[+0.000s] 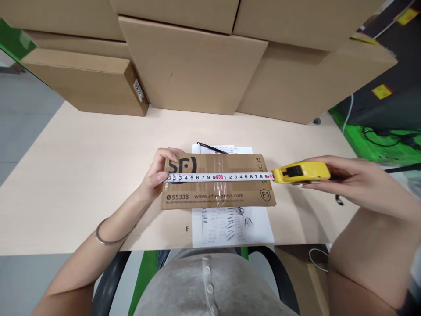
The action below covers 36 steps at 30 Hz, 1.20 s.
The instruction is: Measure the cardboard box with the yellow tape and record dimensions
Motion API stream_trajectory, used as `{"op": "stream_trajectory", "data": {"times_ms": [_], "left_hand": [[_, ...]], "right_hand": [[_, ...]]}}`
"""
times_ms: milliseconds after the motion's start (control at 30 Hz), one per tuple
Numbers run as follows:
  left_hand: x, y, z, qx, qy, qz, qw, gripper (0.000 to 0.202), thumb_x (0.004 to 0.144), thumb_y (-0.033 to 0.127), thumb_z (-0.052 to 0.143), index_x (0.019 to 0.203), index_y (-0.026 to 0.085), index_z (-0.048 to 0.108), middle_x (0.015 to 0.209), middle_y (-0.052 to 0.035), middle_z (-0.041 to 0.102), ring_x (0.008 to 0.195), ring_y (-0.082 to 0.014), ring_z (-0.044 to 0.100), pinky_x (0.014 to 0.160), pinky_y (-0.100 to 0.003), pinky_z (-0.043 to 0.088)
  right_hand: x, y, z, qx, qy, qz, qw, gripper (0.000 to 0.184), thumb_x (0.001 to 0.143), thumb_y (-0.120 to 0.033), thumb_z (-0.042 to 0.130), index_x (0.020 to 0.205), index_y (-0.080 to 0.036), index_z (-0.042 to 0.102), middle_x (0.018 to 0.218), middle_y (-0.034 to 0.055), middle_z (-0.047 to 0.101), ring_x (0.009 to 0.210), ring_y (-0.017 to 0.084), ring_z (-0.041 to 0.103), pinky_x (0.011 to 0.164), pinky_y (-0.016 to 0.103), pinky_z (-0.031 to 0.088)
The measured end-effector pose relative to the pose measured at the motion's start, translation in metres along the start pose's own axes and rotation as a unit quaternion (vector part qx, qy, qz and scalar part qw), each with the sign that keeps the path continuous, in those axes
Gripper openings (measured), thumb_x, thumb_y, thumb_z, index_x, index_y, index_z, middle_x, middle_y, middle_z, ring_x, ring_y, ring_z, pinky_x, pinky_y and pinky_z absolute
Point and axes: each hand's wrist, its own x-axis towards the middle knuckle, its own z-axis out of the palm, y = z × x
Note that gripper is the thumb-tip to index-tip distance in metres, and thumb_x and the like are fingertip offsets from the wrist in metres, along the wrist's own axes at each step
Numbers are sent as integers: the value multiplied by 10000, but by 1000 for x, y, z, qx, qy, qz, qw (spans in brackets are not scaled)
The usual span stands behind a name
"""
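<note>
A small brown cardboard box with black print and clear tape lies in front of me. My left hand grips its left end, the thumb pressing the end of the tape blade against the box. The blade runs straight across the top of the box to the right. My right hand is closed around the yellow tape measure, whose case sits just past the box's right edge. Numbers up to a red 20 show beside the case. Part of a marked paper sheet shows under the box.
Large cardboard boxes are stacked along the back of the light table. A flatter carton stands at the back left. Behind the small box lies a black pen. Dark equipment and cables are at the right.
</note>
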Motion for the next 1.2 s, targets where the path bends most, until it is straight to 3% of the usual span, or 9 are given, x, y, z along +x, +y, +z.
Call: {"op": "stream_trajectory", "data": {"times_ms": [367,500,633,700,800,900,1033,1133,1200], "left_hand": [[2,-2,-4,-20,-18,10,1000,267,791,394,708,1011,260,640,1109,-38,643,947,-207,605,783,-331,512],[1,-1,-1,-17,-6,0,1000,267,778,395,713,997,264,636,1107,-32,650,949,-213,609,789,-341,515],[-1,-3,-6,17,-1,4,1000,300,805,439,692,1064,291,662,1152,-35,663,1045,-242,621,875,-378,530],[-4,-2,-13,64,-26,20,997,508,804,610,669,1208,302,667,1343,-68,613,1253,-314,559,1018,-449,499],[-10,4,-24,151,-126,35,980,1108,567,819,758,1513,324,463,1674,-85,279,1515,-449,255,1191,-577,343],[-17,10,-26,252,-189,36,949,1492,360,590,978,1617,372,204,1733,-82,57,1562,-481,37,1252,-647,156],[-21,9,-19,264,-129,54,954,1411,455,322,1006,1605,379,191,1681,-117,224,1536,-452,210,1245,-632,212],[-20,10,-9,173,-26,42,984,1091,560,371,939,1512,328,409,1526,-100,467,1394,-387,466,1160,-521,420],[-19,16,0,85,85,-28,992,806,643,456,856,1371,288,555,1380,-80,601,1245,-340,597,1015,-440,549]], "right_hand": [[-3,-3,6,4,12,-31,999,271,847,-473,740,1102,-386,710,965,-8,742,733,195,681,557,291,537],[15,-30,12,-24,-2,-97,995,274,872,-484,716,1100,-332,699,910,10,742,681,179,644,532,301,476],[57,-76,46,3,-65,-165,984,281,887,-466,712,1057,-244,687,813,-8,715,621,133,601,558,270,452],[77,-96,66,10,-87,-195,977,268,900,-405,712,1087,-217,676,854,-9,722,666,124,618,602,251,450],[99,-116,87,15,-99,-243,965,300,909,-367,706,1150,-196,657,944,4,740,759,133,648,666,245,447],[108,-122,94,29,-103,-259,960,304,917,-370,694,1153,-183,656,1005,19,748,827,147,668,724,256,465],[103,-121,85,97,-56,-254,961,319,875,-338,745,1161,-210,681,1073,9,745,887,160,689,768,269,524],[84,-120,72,220,23,-197,955,298,868,-318,763,1155,-268,698,1075,-22,731,939,163,698,781,264,562],[69,-117,66,294,50,-161,941,305,867,-320,769,1162,-307,691,1071,-33,720,942,160,698,771,260,574]]}}
